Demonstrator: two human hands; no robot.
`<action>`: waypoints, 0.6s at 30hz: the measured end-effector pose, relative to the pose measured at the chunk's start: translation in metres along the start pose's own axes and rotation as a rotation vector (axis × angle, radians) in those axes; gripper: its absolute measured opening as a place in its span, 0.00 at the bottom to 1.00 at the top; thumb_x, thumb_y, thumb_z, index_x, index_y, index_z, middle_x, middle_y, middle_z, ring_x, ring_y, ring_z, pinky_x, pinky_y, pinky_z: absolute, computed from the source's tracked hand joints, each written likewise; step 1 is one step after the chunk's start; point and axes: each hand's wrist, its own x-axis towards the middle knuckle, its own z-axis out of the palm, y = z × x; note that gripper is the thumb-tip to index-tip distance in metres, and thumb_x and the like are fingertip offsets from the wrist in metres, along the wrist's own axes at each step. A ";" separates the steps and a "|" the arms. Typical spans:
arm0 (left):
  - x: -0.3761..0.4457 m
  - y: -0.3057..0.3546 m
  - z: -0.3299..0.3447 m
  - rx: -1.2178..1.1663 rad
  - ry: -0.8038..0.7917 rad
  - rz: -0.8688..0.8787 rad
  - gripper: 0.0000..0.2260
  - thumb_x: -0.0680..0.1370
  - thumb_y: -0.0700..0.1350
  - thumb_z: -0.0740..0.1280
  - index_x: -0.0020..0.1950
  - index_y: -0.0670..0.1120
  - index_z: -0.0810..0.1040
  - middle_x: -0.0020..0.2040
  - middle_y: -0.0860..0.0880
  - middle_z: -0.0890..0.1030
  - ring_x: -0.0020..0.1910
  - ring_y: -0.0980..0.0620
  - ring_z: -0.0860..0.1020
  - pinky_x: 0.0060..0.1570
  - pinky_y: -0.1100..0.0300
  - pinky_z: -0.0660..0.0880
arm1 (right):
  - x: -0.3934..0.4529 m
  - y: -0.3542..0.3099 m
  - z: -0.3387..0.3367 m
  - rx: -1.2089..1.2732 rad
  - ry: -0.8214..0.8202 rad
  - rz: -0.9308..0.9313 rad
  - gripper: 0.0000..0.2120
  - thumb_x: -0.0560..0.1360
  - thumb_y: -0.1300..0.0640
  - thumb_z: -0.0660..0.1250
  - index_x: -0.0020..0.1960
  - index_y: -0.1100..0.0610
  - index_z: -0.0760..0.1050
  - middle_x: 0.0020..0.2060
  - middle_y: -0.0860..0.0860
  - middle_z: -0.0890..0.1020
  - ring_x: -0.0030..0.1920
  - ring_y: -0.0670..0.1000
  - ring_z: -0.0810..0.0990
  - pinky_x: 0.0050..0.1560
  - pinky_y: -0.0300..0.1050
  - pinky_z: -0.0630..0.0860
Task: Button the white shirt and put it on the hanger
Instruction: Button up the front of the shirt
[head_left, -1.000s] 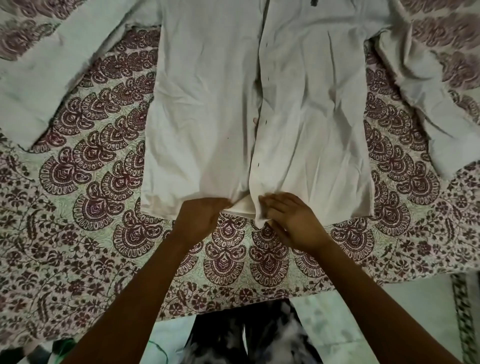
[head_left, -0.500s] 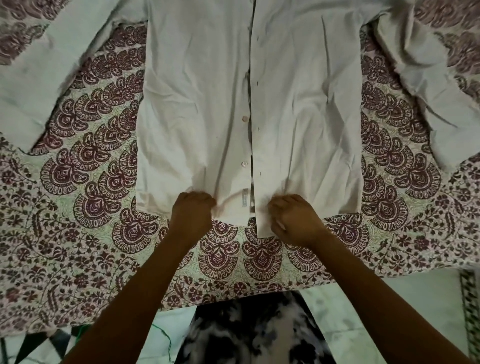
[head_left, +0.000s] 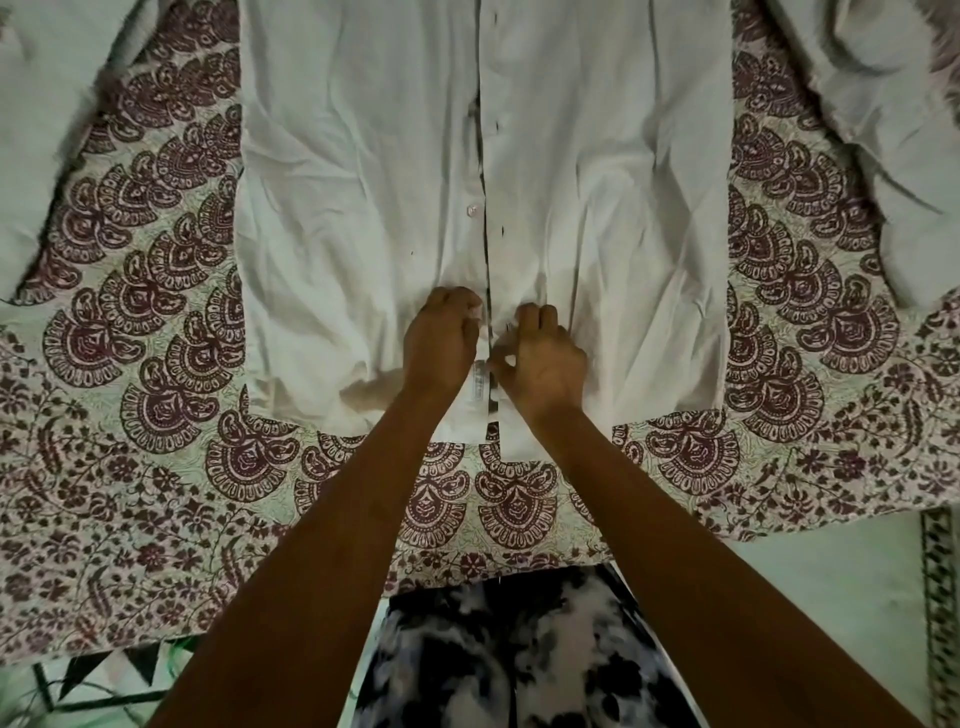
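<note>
Hands (head_left: 491, 345) pinch shirt (head_left: 597, 208) plackets beside unreadable label (head_left: 479, 383).

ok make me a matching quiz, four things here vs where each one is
Things:
1 left hand
2 right hand
3 button
4 label

Places:
A between the wrists
B on the button-side front edge
C on the buttonhole-side front edge
D above the hands, left of the opening

Pairs: 1-B, 2-C, 3-D, 4-A

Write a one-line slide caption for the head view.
Both hands, left and right, pinch the front edges of a white shirt near its hem on a patterned bedsheet.
</note>
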 end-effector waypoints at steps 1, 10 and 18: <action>-0.001 0.002 0.000 -0.015 0.007 -0.003 0.10 0.72 0.33 0.62 0.49 0.41 0.79 0.50 0.42 0.79 0.46 0.43 0.79 0.48 0.51 0.76 | -0.001 -0.001 0.001 -0.028 0.011 -0.013 0.32 0.60 0.43 0.75 0.55 0.63 0.73 0.44 0.57 0.78 0.38 0.56 0.80 0.29 0.41 0.66; -0.002 -0.003 -0.010 0.055 -0.202 0.005 0.07 0.73 0.35 0.64 0.43 0.44 0.80 0.43 0.47 0.83 0.45 0.47 0.80 0.45 0.55 0.76 | 0.008 0.000 0.004 -0.090 0.126 -0.046 0.18 0.56 0.51 0.77 0.39 0.59 0.76 0.29 0.53 0.79 0.24 0.53 0.78 0.23 0.36 0.66; -0.009 -0.002 -0.004 -0.195 -0.107 -0.109 0.09 0.72 0.34 0.63 0.43 0.45 0.81 0.40 0.50 0.83 0.40 0.52 0.81 0.46 0.56 0.79 | -0.006 0.005 0.008 0.284 0.197 0.011 0.11 0.70 0.52 0.68 0.49 0.58 0.77 0.43 0.55 0.81 0.42 0.57 0.80 0.35 0.41 0.65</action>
